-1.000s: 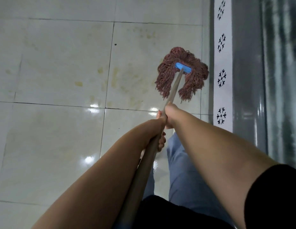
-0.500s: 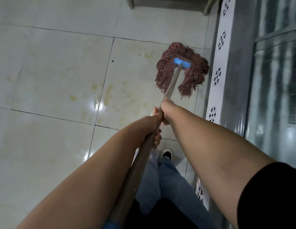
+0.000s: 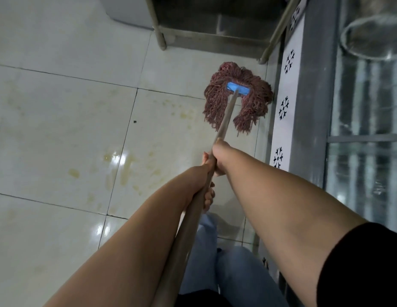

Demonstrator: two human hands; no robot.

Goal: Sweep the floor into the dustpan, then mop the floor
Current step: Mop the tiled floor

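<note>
Both hands are gripping the wooden mop handle (image 3: 226, 116), which is running from the bottom of the view up and to the right toward the mop head. The right hand (image 3: 219, 159) is clenching the handle higher up, nearer the mop head, with its fingers wrapped around the far side, and the left hand (image 3: 205, 187) is grasping the handle just below it, its curled fingers (image 3: 209, 197) showing on the right side of the shaft. The two hands are sitting close together, almost touching. The reddish-brown string mop head (image 3: 236, 98) is lying spread on the tiled floor (image 3: 60, 129), its strands fanning out to both sides of a blue plastic clamp (image 3: 237, 88) that is joining it to the handle. The mop head is resting just beside a white skirting strip with black snowflake marks (image 3: 285, 103) on the right, and near the metal legs of a frame (image 3: 160, 38) at the top of the view. Yellowish stains (image 3: 124, 173) are showing on the glossy tiles to the left of the handle, along with a small dark speck (image 3: 134, 122). Blue jeans (image 3: 226, 269) are showing below the arms, and a black sleeve (image 3: 366, 267) is covering the right upper arm.
</note>
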